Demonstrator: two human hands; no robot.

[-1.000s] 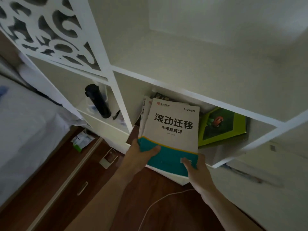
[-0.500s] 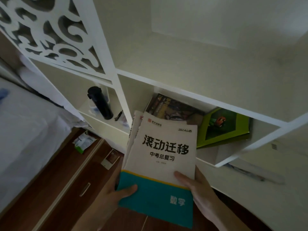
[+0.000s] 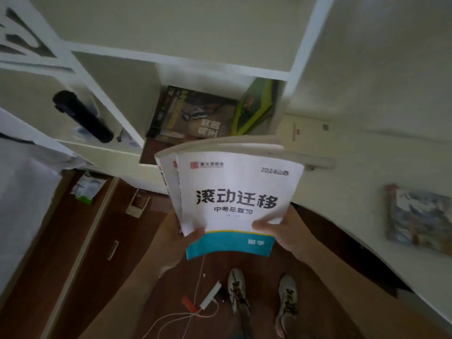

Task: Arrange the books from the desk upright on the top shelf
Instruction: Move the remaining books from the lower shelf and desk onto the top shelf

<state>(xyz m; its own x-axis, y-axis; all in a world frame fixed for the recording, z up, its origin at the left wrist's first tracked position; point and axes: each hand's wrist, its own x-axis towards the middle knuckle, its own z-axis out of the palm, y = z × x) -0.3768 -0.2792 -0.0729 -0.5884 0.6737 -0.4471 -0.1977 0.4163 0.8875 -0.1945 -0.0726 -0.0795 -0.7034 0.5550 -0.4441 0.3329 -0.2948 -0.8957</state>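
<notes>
The white shelf unit (image 3: 171, 60) rises ahead with its upper compartment bare, and in front of it both hands hold a small stack of white-and-teal paperback workbooks (image 3: 234, 199), so the carrying step looks underway. The left hand (image 3: 178, 231) and right hand (image 3: 281, 226) each pinch a lower corner, thumbs on the cover. Next the stack likely needs lifting and standing on end up there; a dark game box (image 3: 193, 113) and green box (image 3: 254, 106) fill the compartment below, and a patterned book (image 3: 418, 216) lies on the white desk (image 3: 367, 167).

Top book (image 3: 234, 192) is showing a white cover w/ black lettering, small red logo, thin yellow line and teal band at bottom. Shelf unit (image 3: 176, 62) is looking white. Flask (image 3: 83, 117) is reading black. Box (image 3: 252, 111) is showing lime green; book in the cubby (image 3: 193, 113) dark brown. Floor (image 3: 61, 253) is showing reddish-brown wood; shoes (image 3: 286, 299) white w/ dark laces. Cable (image 3: 171, 319) white.
</notes>
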